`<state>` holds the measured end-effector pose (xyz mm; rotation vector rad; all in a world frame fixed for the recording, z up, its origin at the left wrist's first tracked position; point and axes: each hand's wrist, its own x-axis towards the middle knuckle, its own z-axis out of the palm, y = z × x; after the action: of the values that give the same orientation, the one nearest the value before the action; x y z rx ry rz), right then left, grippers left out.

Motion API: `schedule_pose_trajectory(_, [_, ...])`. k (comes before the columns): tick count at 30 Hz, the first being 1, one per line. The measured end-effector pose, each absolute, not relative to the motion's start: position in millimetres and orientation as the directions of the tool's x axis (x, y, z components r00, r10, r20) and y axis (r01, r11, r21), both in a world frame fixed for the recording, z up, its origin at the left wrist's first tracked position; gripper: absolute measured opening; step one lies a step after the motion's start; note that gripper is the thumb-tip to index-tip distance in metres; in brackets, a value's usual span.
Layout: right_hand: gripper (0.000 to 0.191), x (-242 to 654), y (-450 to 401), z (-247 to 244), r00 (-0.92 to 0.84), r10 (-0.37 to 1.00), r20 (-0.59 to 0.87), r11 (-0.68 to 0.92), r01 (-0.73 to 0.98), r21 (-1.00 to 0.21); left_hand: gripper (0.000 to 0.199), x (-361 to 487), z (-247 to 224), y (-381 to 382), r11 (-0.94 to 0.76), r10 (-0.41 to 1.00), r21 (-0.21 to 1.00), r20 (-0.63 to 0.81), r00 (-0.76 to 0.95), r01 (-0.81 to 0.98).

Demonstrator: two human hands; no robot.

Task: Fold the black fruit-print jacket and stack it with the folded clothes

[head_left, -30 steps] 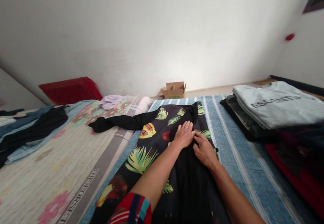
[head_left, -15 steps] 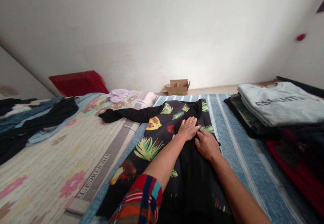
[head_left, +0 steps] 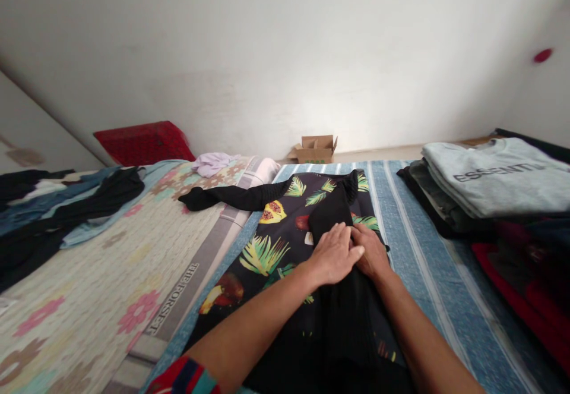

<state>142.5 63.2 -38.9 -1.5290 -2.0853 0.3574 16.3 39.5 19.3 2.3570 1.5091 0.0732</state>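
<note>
A black long-sleeved garment [head_left: 285, 269], printed with green leaves and cut fruit, lies spread on a blue striped sheet. One plain black sleeve [head_left: 236, 197] stretches out to the left. The other sleeve [head_left: 329, 214] is folded inward and runs down over the body. My left hand [head_left: 332, 254] rests on this folded sleeve, fingers extended and lying flat. Against it, my right hand [head_left: 370, 251] lies on the sleeve and the garment's right side, its fingertips partly hidden at the left hand. Neither hand visibly grasps the cloth.
On the right stand folded clothes, topped by a grey sweatshirt [head_left: 503, 174], with a dark red pile [head_left: 521, 293] nearer me. Loose clothes [head_left: 71, 210] lie left on the floral bedding [head_left: 102, 281]. A cardboard box [head_left: 315, 150] and a red object [head_left: 145, 143] are near the wall.
Both hands have slid down the folded sleeve towards me, uncovering its upper part. My left hand has turned more sideways and now meets the right one. The view has shifted slightly.
</note>
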Motion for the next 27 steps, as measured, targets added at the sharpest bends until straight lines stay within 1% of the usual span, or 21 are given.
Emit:
schedule_pose_trajectory(2, [0.022, 142, 63, -38, -0.218, 0.941, 0.257, 0.320, 0.821, -0.473, 0.078, 13, 19, 7, -0.383, 0.858, 0.357, -0.204, 0.471, 0.852])
schedule_pose_trajectory(5, [0.024, 141, 64, -41, -0.211, 0.936, 0.281, 0.316, 0.858, -0.406, 0.087, 9, 10, -21, -0.369, 0.836, 0.369, -0.270, 0.478, 0.853])
schedule_pose_trajectory(9, [0.025, 140, 66, -49, -0.212, 0.925, 0.315, 0.326, 0.869, -0.371, 0.094, 7, -6, -24, -0.381, 0.836, 0.354, -0.262, 0.482, 0.854])
schedule_pose_trajectory(14, [0.029, 140, 66, -55, -0.226, 0.912, 0.343, 0.349, 0.867, -0.357, 0.096, 7, -8, -23, -0.380, 0.837, 0.389, -0.242, 0.491, 0.839])
schedule_pose_trajectory(18, [0.032, 140, 66, -55, -0.216, 0.916, 0.339, 0.335, 0.877, -0.345, 0.088, 4, 2, -31, -0.334, 0.855, 0.453, -0.224, 0.468, 0.827])
schedule_pose_trajectory(21, [0.033, 140, 64, -54, -0.213, 0.921, 0.325, 0.325, 0.881, -0.344, 0.076, -12, 13, -39, -0.332, 0.881, 0.477, -0.152, 0.449, 0.814])
schedule_pose_trajectory(22, [0.033, 140, 64, -53, -0.219, 0.922, 0.319, 0.328, 0.880, -0.344, 0.071, -21, 17, -41, -0.328, 0.899, 0.466, -0.113, 0.422, 0.822])
schedule_pose_trajectory(24, [0.033, 140, 63, -52, -0.230, 0.924, 0.306, 0.333, 0.877, -0.347, 0.061, -47, 24, -44, -0.278, 0.948, 0.413, -0.029, 0.318, 0.867])
schedule_pose_trajectory(27, [0.035, 140, 64, -54, -0.238, 0.924, 0.299, 0.337, 0.877, -0.343, 0.052, -96, 32, -46, -0.111, 0.993, 0.309, 0.065, 0.095, 0.945])
